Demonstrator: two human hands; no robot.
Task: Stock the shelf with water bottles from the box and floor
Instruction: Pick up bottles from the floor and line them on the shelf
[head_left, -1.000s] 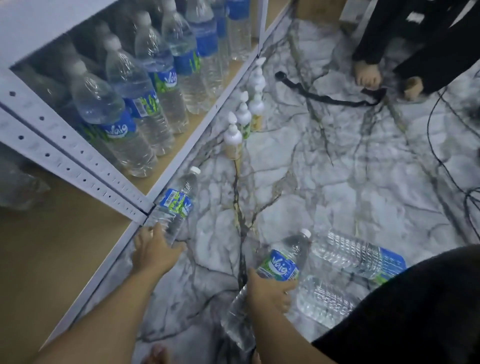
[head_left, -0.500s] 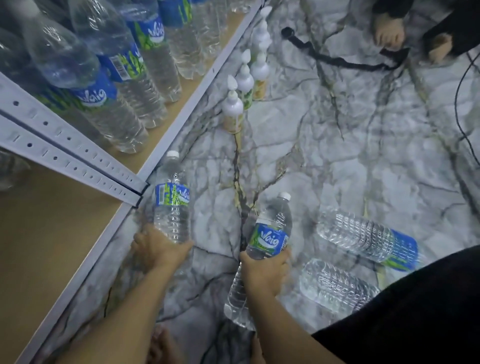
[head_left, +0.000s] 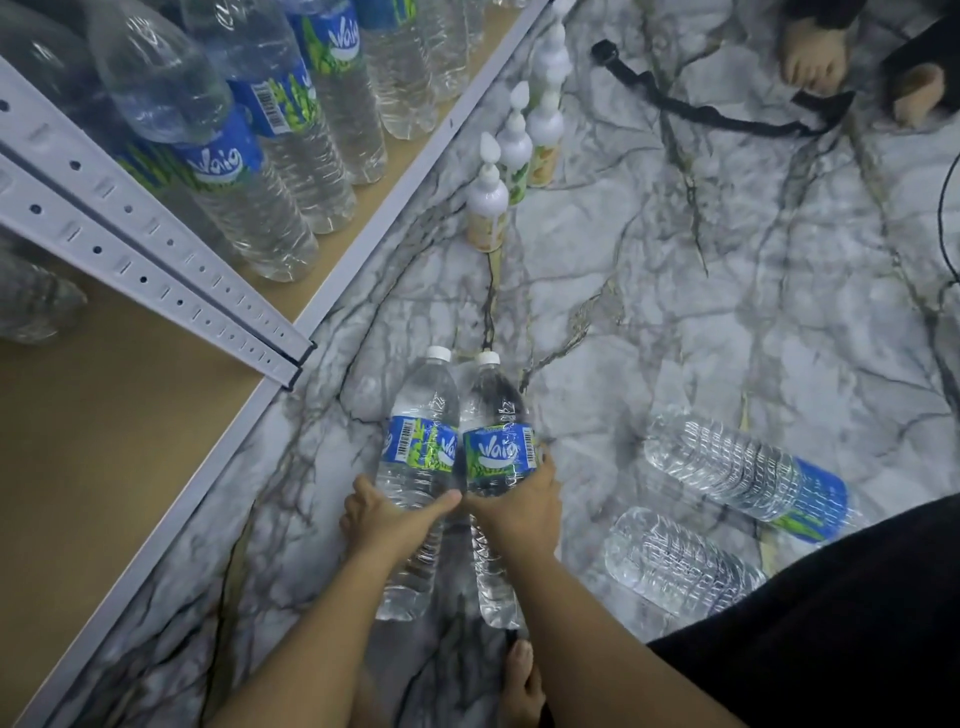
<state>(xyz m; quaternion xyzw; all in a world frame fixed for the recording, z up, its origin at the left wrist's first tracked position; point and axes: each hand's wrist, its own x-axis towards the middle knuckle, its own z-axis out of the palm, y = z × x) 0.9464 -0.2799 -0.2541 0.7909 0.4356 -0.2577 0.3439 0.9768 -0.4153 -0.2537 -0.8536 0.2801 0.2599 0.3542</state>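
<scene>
- Water bottle (head_left: 418, 447), blue-labelled and white-capped, is gripped round its middle by the left hand (head_left: 395, 519), thumb wrapped across the front.
- A second bottle (head_left: 498, 452) is gripped the same way by the right hand (head_left: 517, 514); the two bottles touch side by side, caps pointing away from the person.
- Both are held over the marble-patterned floor (head_left: 675, 312), just beside the white edge of the shelf (head_left: 363, 249).
- Stocked bottles (head_left: 234, 171) stand in rows on the shelf.
- Two loose bottles (head_left: 748, 473) lie on their sides on the floor to the right.
- Small white-topped containers (head_left: 488, 208) line the shelf edge; a black strap (head_left: 717, 111) lies farther off, near another person's feet (head_left: 810, 62).
</scene>
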